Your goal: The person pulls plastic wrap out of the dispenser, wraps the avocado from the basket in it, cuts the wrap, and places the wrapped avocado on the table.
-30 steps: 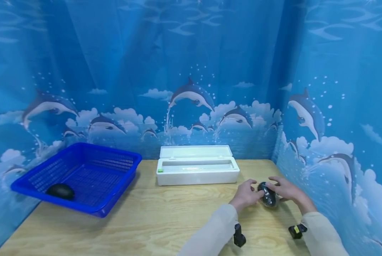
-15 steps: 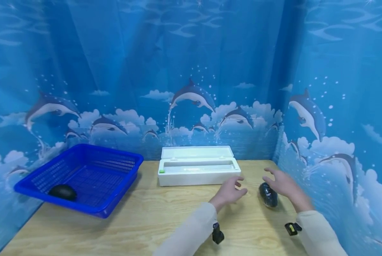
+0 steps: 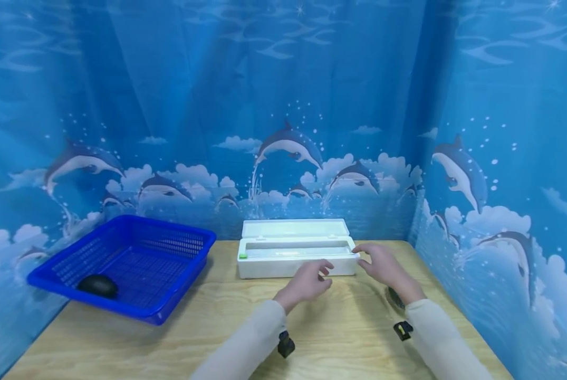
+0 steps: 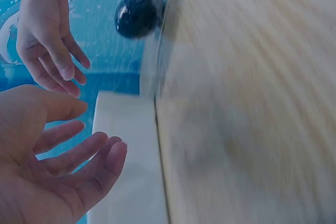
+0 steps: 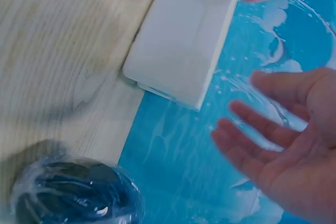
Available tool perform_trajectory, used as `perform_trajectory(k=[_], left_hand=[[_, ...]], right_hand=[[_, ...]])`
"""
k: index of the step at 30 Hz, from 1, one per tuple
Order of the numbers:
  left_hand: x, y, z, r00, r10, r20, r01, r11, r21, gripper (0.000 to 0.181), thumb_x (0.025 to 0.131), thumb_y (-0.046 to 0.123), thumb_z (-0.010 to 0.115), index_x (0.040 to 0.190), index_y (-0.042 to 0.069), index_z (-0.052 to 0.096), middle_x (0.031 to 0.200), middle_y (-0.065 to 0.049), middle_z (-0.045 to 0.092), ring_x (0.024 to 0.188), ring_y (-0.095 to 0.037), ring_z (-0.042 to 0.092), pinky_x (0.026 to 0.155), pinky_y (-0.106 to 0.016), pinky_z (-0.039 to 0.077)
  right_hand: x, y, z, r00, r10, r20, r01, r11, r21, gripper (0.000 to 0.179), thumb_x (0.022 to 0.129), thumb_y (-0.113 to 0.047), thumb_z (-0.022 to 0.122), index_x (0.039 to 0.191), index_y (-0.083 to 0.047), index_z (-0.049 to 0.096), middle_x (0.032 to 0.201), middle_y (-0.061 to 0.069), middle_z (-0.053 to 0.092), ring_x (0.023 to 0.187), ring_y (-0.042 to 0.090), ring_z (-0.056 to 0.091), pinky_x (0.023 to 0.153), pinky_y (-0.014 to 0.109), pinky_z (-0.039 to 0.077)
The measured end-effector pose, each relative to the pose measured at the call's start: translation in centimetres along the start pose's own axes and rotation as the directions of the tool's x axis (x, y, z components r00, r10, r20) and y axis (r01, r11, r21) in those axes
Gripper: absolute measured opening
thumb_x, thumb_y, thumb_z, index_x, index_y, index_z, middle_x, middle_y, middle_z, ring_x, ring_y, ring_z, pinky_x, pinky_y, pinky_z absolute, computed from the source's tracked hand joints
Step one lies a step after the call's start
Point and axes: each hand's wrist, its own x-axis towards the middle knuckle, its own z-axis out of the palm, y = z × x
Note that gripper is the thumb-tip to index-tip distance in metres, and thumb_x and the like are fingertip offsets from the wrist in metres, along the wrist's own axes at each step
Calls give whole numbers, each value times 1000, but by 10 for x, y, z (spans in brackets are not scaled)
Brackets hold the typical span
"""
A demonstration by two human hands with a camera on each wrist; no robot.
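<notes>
L grip (image 3: pixel 307 283) & R grip (image 3: pixel 382 262) both empty, fingers loose, nr white box (image 3: pixel 274 268) at back of desk (image 3: pixel 349 338). Wrapped dark lump (image 5: pixel 79 192) on desk, part-hidden by R wrist (image 3: pixel 411 291); could prob. get knocked rolling if arm dips.

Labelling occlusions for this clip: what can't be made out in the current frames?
Head view: most of the wrapped dark object, behind the right forearm.
Head view: lower edge of the dark oval object, behind the near rim of the blue basket.
Head view: the green spot on the white box, too small to identify.
Left wrist view: part of the box, cut off by the bottom edge.
</notes>
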Motion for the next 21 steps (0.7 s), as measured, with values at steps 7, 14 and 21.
perform_trajectory(k=[7,14,21], left_hand=[[-12,-13,-34,999,44,-27,-42,998,56,37,95,3,64,132,2,64,122,-20,72,99,-28,74,79,-28,62],[-20,-26,-48,999,11,-48,-5,994,108,36,94,1,64,129,6,66,119,-16,73,100,-24,73,82,-31,62],[-25,-38,-59,999,18,-52,-11,991,136,37,91,-3,64,128,3,67,115,-16,74,100,-25,73,85,-34,62]], right_hand=[[27,4,15,991,-134,-26,133,990,-42,22,90,6,69,112,2,74,112,20,74,108,42,68,95,57,56],[42,10,26,997,-66,48,70,993,-92,29,90,14,62,109,-3,77,119,19,72,116,42,65,101,58,54],[50,10,29,996,-19,82,25,997,-76,39,89,19,54,110,-4,77,134,26,66,129,48,58,108,61,50]])
